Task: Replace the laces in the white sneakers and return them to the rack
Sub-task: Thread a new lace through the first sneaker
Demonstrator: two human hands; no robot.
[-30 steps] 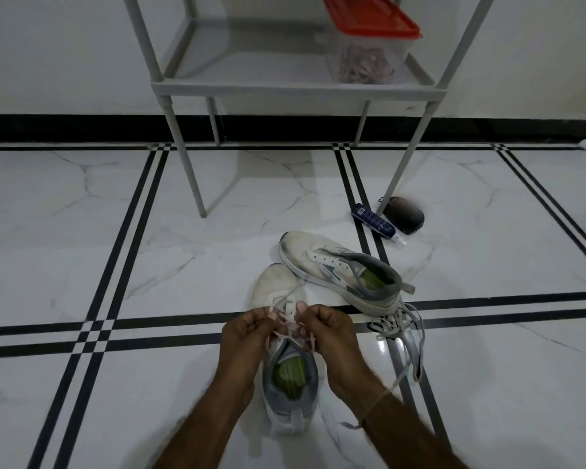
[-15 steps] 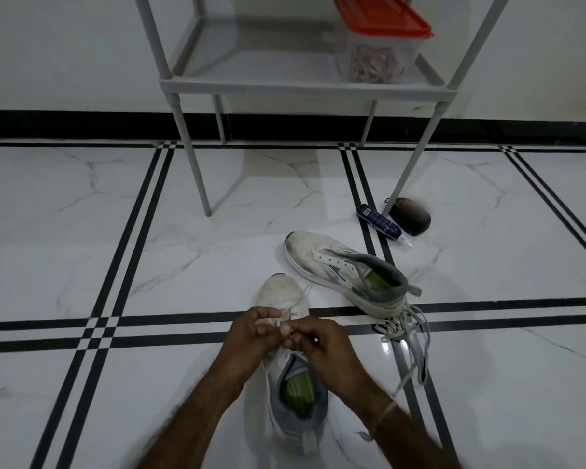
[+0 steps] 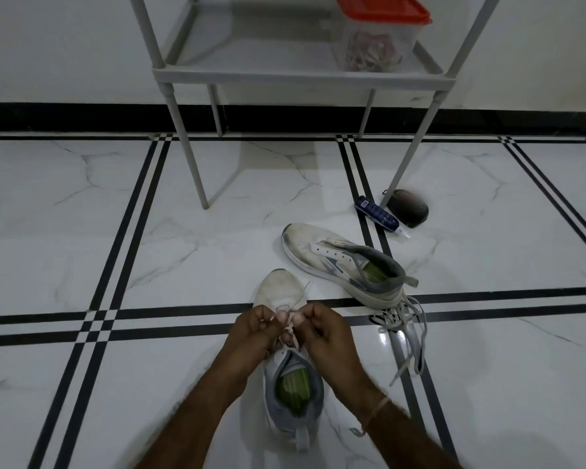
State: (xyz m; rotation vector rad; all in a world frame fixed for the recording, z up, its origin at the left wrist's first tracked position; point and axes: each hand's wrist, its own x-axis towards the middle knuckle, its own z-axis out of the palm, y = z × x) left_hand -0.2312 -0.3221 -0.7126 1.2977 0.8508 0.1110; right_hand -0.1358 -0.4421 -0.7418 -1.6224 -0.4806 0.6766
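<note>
Two white sneakers lay on the floor [image 3: 82, 214] in front of the rack [image 3: 301, 79], near a crossing of the floor's black stripes. You had set the nearer sneaker [image 3: 278, 289] between your forearms, toe away and heel toward you, presumably so that both eyelet rows faced you squarely. Your left hand [image 3: 256, 328] and right hand [image 3: 329, 333] met over its throat. The fingers of each were curled and pinched on the lace [image 3: 290, 324], and one free end trailed across the toe. This close two-handed pinch suggests threading or snugging at an eyelet; which eyelet cannot be told. The farther sneaker [image 3: 322, 252] lay tilted just beyond, its eyelets bare. A tangle of loose laces [image 3: 403, 319] touched its heel, within your reach. A blue tube [image 3: 376, 216] and a dark rounded object [image 3: 408, 208] rested beside the rack's front right leg. A red-lidded container [image 3: 379, 38] stood at the shelf's right end. By this evidence, one shoe was unlaced and neither was yet racked.
</note>
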